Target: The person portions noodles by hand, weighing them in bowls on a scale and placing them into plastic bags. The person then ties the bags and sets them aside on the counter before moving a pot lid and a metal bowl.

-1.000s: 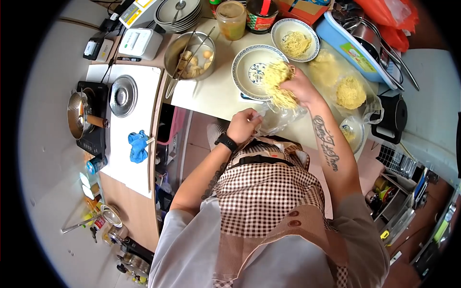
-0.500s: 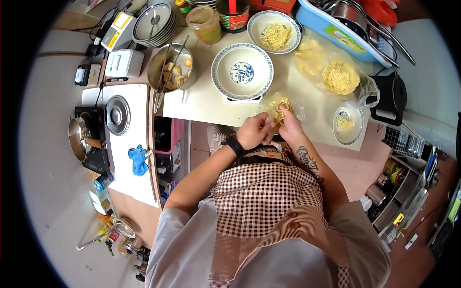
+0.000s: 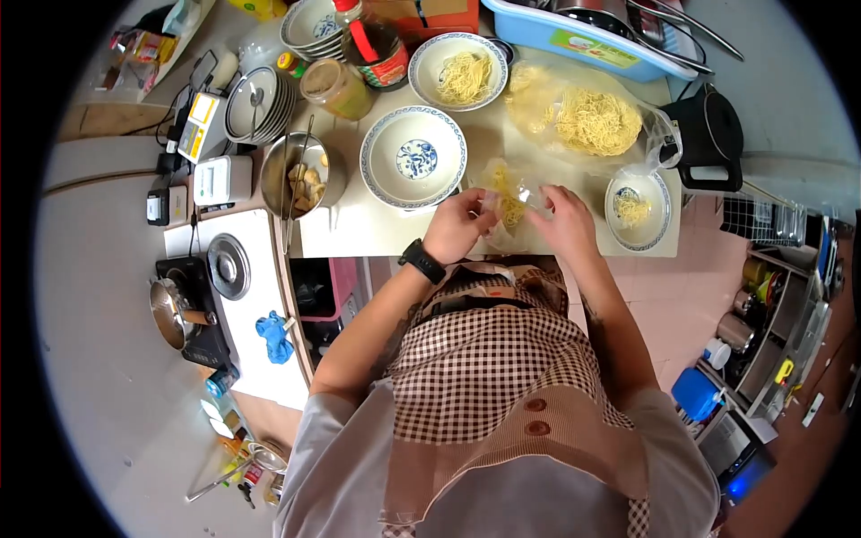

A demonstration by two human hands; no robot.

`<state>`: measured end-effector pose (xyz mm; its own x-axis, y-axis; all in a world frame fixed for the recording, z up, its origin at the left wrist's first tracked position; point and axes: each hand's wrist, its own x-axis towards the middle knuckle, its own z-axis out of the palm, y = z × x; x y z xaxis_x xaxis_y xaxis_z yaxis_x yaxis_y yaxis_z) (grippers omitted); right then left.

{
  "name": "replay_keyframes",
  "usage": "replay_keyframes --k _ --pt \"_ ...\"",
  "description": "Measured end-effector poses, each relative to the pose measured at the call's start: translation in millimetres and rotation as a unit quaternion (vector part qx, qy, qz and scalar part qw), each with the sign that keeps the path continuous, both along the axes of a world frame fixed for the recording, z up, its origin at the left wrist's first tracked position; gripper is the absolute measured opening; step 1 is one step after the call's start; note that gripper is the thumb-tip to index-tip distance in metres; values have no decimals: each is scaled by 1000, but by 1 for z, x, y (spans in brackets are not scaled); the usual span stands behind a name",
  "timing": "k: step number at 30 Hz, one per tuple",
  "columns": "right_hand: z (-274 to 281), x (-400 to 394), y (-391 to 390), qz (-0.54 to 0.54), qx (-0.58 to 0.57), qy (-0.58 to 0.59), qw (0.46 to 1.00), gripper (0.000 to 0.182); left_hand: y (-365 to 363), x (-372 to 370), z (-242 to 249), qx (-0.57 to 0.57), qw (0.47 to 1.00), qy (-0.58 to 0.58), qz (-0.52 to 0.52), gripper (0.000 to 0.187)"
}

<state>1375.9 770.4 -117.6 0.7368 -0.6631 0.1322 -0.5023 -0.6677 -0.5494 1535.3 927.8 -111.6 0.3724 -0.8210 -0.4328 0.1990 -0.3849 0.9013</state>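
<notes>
A small clear plastic bag (image 3: 499,235) with some yellow noodles (image 3: 509,208) in it lies at the counter's front edge. My left hand (image 3: 462,228) pinches the bag's left edge, with thumb and fingers together. On the other side, my right hand (image 3: 569,221) has its fingers curled at the bag's right edge, gripping the film. A large white bowl with a blue pattern (image 3: 381,170) stands just beyond my left hand. To the right of my right hand is a smaller bowl (image 3: 662,211) with a little noodle portion. Behind lies a bigger bag of noodles (image 3: 596,121).
Another bowl (image 3: 423,73) of noodles stands at the back, beside a sauce bottle (image 3: 377,49) and a jar (image 3: 334,90). A steel pot (image 3: 332,188) with chopsticks is on the left. A black kettle (image 3: 713,134) and a blue basin (image 3: 574,45) are right and back.
My hands have moved apart, and the right one no longer holds noodles up between its fingers. The small bag is spread wider between them. The whole view has shifted slightly.
</notes>
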Motion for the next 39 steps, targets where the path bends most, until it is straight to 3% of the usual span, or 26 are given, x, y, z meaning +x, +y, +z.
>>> replay_keyframes --k 2,5,8,10,14,15,16,18,21,24,25,28,32,34,36,39 --pt "1 4 -10 -17 170 -1 985 18 5 1 6 0 996 -87 -7 34" --pt "-1 -2 -19 60 312 -250 915 4 10 4 34 -7 967 -255 -12 34" --pt "-6 2 -17 60 451 -291 842 5 3 8 50 -60 937 -343 -10 33" --pt "-2 4 -6 -10 476 -208 854 7 -4 5 61 -83 922 -377 -35 30" --pt "-1 13 18 -45 392 -143 907 12 -22 -2 65 -128 888 -428 -111 26" --pt "-18 14 26 -6 364 -233 902 17 -27 -3 63 -124 885 -431 -126 25" --pt "-4 13 30 20 385 -221 896 25 -30 -5 62 -119 882 -433 -142 25" --pt "16 11 34 71 298 -164 938 29 -35 -6 63 -146 905 -376 -135 23" --pt "-10 10 31 120 276 -196 933 31 -38 -5 59 -201 931 -270 -142 20" --pt "8 11 22 106 308 -153 933 33 -34 -2 37 -169 960 -222 -19 15" --pt "15 9 20 117 318 -121 933 39 -35 -1 28 -155 981 -114 10 17" --pt "7 7 22 121 338 -146 922 45 -30 -1 15 -13 994 -77 -81 23" --pt "4 3 15 136 347 -140 917 47 -36 -12 6 -97 989 -112 -20 23" --pt "7 2 14 134 365 -127 913 47 -39 -19 10 -144 971 -188 -18 16" --pt "14 2 10 80 468 -104 874 45 -39 -22 12 -168 959 -229 -12 13" --pt "3 0 0 -2 538 -166 826 40 -34 -17 15 -168 977 -126 49 8"
